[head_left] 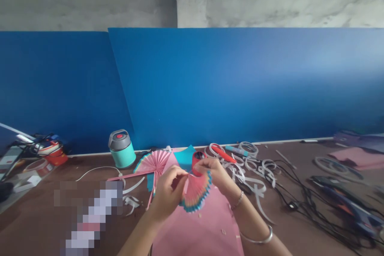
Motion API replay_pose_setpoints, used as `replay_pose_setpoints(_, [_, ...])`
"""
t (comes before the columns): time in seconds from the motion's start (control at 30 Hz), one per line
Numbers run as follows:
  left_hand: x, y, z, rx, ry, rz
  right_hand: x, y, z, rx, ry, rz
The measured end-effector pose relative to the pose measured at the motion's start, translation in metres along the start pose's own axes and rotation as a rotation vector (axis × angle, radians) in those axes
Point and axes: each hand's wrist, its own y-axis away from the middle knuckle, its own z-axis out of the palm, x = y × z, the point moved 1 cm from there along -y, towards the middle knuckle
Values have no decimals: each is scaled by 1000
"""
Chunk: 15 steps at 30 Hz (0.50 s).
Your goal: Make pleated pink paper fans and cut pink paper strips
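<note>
Between my two hands is a pleated paper fan [196, 194], pink with an orange band and a blue outer edge. My left hand [171, 188] pinches its left side, and my right hand [214, 172] grips the top right. Both sets of fingers are closed on the paper. Below the fan lies a large pink paper sheet [198, 232]. Just beyond my left hand rests another pleated pink fan [156, 162] with a blue and yellow rim. A red roll [198, 157], perhaps tape, stands behind my right hand, partly hidden by it.
A turquoise flask [123, 154] stands at the back left. Curled white strips [255, 186], a red pen-like tool [223, 154] and black cables [303, 200] spread to the right. An orange container [55, 156] sits far left. Blue panels [228, 84] rise behind the table.
</note>
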Motion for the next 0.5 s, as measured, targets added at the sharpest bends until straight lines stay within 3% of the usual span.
replay_pose_setpoints(0.1, [-15,-3,1,227,77,-188,4,1,12,-19,64,-24])
replay_pose_setpoints(0.2, [-32,-6,0,331,159,-321,3,6,27,-33,212,-38])
replay_pose_setpoints(0.3, [-43,-6,-2,348,158,-408,0,13,44,-29,243,25])
replay_pose_setpoints(0.5, [-43,-6,-6,330,-203,-420,0,17,67,53,-13,108])
